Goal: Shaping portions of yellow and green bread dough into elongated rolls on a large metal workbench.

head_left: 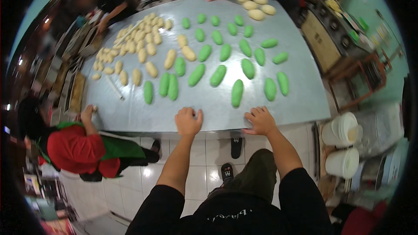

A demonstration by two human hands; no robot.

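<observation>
My left hand (188, 121) rests on the near edge of the metal table (217, 119), its fingers slightly bent, thumb apart, holding nothing. Further right along the same edge, my right hand (261, 121) lies with spread fingers, also holding nothing. Green oblong dough pieces are scattered over the middle and right of the tabletop. Closest to my hands is one green dough piece (237, 93), lying beyond them and touched by neither. Two others, including a green dough roll (173, 87), lie side by side beyond my left hand.
Many cream dough pieces (151, 69) crowd the far left, near a thin white stick (115, 88). Larger pale dough balls (256, 15) sit at the far right. A co-worker in red (76, 148) stands left; others work across the table. White buckets (342, 163) stand right.
</observation>
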